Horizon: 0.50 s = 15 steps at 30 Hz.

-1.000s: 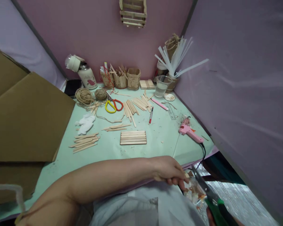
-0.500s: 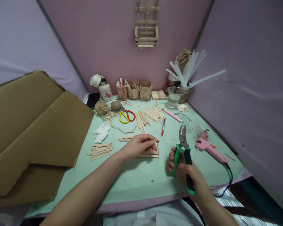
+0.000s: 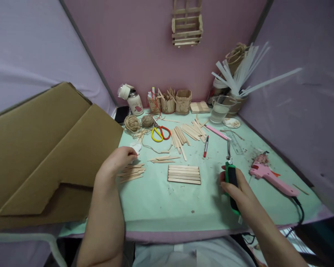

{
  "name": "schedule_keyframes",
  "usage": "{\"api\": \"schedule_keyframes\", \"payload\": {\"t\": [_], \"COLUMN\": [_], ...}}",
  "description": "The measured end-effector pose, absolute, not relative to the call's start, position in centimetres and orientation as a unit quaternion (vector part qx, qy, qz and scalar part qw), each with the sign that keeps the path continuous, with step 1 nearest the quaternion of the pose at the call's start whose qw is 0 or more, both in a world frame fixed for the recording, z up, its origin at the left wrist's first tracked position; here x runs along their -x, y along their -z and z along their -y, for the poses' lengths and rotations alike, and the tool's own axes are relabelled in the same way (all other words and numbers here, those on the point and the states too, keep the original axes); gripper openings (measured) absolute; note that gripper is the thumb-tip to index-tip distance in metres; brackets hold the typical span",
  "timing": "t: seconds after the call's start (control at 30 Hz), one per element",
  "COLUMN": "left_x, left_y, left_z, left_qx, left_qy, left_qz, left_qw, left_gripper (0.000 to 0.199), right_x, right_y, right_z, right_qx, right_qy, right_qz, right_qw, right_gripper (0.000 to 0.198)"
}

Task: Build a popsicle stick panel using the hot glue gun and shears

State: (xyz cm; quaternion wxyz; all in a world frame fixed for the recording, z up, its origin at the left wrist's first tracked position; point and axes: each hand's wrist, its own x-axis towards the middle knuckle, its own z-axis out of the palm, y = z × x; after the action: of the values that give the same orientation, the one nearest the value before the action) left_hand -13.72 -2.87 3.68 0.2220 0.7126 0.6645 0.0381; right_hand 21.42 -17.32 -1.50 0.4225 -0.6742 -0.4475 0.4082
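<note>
My right hand (image 3: 239, 189) is wrapped round the green and black handles of pruning shears (image 3: 232, 174), held over the right part of the table with the blades pointing away from me. My left hand (image 3: 120, 159) has its fingers pinched together at the left, over a row of cut craft sticks (image 3: 132, 174) and beside a white wad of cloth or cotton (image 3: 137, 148). What those fingers hold, if anything, is too small to tell. Between the hands lies a flat panel of craft sticks (image 3: 184, 174) joined side by side.
Behind the panel are loose craft sticks (image 3: 179, 139), scissors (image 3: 161, 133), a red pen (image 3: 206, 147) and twine balls (image 3: 131, 123). A pink glue gun (image 3: 272, 178) with its cord lies right. Cardboard (image 3: 55, 148) stands left. A water cup (image 3: 220, 110) and stick holders (image 3: 183, 102) line the back.
My left hand has moved left from over the panel, where it held a small piece of stick, to the cut sticks. The panel is uncovered. The shears have turned edge-on; the view has shifted.
</note>
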Motion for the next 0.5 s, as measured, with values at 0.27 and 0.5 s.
{"api": "schedule_keyframes", "payload": {"t": [0.27, 0.5], "left_x": [7.1, 1.6], "left_y": [-3.3, -0.8], "left_z": [2.8, 2.0], "left_qx": [-0.796, -0.847], "left_qy": [-0.146, -0.051], "left_qz": [-0.555, -0.491], "left_qw": [0.193, 0.196], "left_gripper": [0.024, 0.013], "right_x": [-21.2, -21.2], "right_y": [1.3, 1.6], "right_z": [17.1, 17.2], "right_qx": [0.676, 0.665], "right_qy": [-0.398, -0.394], "right_qz": [0.456, 0.462], "right_qw": [0.420, 0.434], "right_gripper": [0.034, 0.033]}}
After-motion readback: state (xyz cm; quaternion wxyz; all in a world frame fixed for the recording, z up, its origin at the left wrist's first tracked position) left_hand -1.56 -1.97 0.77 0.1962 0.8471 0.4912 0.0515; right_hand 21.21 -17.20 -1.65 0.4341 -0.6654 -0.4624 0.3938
